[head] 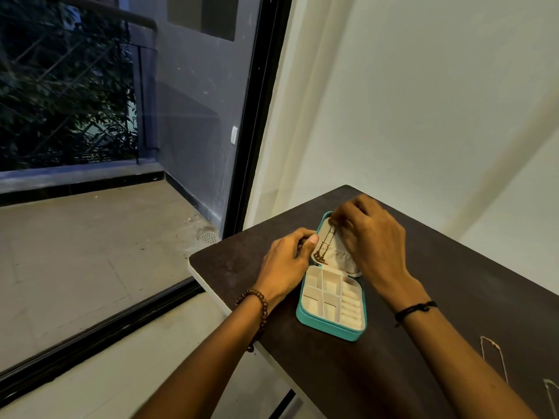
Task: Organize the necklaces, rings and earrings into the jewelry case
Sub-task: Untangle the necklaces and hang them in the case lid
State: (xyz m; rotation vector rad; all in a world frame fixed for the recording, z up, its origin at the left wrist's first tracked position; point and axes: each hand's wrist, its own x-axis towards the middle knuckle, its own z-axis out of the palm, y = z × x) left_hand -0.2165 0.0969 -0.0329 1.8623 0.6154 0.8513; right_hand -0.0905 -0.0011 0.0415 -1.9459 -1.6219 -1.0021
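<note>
Rounded teal case (329, 331), cream-lined lid (343, 258) in left hand (287, 261), thin brown chain (323, 247) in right hand (370, 237)

Lower centre: an open teal jewelry case (328, 330) on the dark desk (408, 343). The left grip (287, 261) holds its lid's edge; the right grip (369, 237) pinches a necklace (323, 246) against the lid.

A: What stands around the dark worktop (484, 282)?
B: A cream wall (423, 86) behind it, a black-framed glass door (187, 131) at the left, and outside a balcony floor (75, 252), a railing (141, 101), dark leaves (60, 101).
</note>
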